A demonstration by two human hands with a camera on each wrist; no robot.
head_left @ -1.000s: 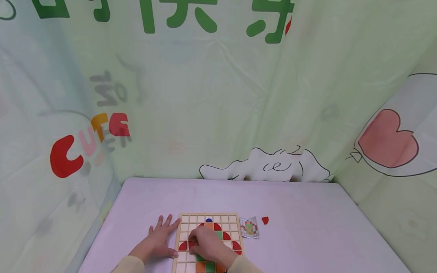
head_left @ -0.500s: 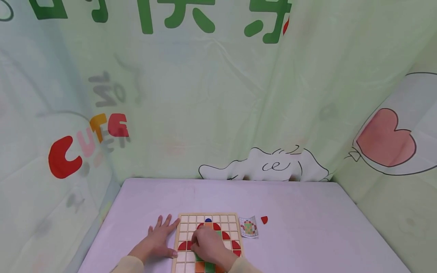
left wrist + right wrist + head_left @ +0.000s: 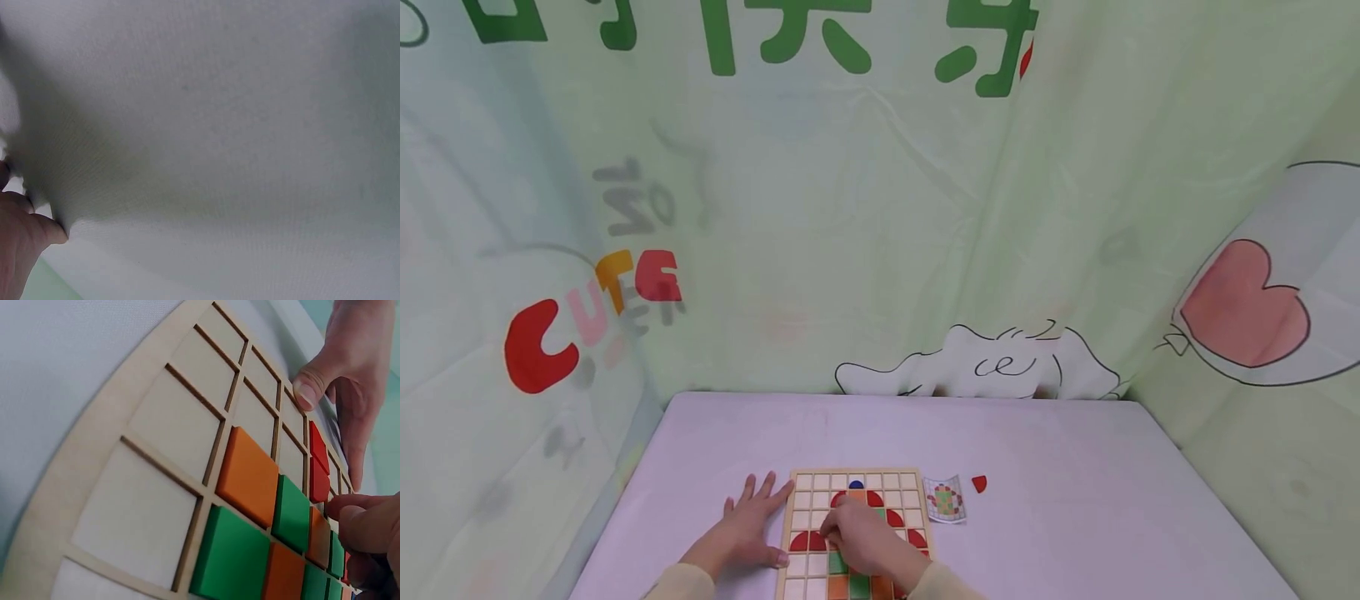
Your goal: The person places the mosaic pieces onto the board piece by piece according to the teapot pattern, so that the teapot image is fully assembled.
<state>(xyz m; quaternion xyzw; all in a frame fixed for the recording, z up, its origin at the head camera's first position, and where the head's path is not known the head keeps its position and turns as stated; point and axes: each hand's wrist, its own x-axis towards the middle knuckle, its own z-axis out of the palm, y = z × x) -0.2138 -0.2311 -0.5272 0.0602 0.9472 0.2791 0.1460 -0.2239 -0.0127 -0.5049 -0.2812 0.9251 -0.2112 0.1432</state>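
Note:
My left hand lies with fingers spread at the left edge of a wooden grid board, thumb and fingertip at its frame. Over the board's middle, my right hand has its fingertips right beside two red quarter-circle tiles, which sit side by side in their cells. In the right wrist view, thumb and index finger come together at the second red tile; whether they hold anything I cannot tell. Orange tiles and green tiles fill nearby cells. The right hand hides part of the pattern.
Right of the board lies a small printed pattern card. Beyond it is one loose red tile. A blue tile sits in the board's top row. The pale tablecloth reaches back to a printed curtain.
The second red tile, earlier under the right fingers, now lies plainly visible beside the first. My right hand has shifted slightly right of it. The left hand stays at the board's edge.

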